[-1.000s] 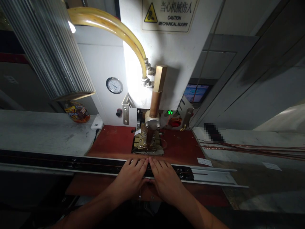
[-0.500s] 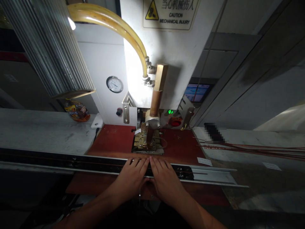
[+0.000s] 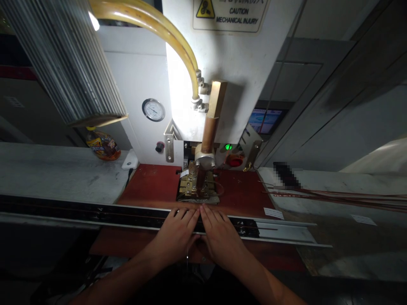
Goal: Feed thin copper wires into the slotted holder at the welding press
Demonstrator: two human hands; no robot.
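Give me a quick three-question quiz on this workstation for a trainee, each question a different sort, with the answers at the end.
1. True or false: the left hand and right hand rest close together on the long metal channel.

2. Multiple choice: what colour is the glowing round light low on the front of the machine?
A) blue
B) green
C) white

3. Fill in the gap: seen in the picture, the bottle on the pale bench is to the ____ of the round gauge.

Key: 1. True. 2. B, green. 3. Left.
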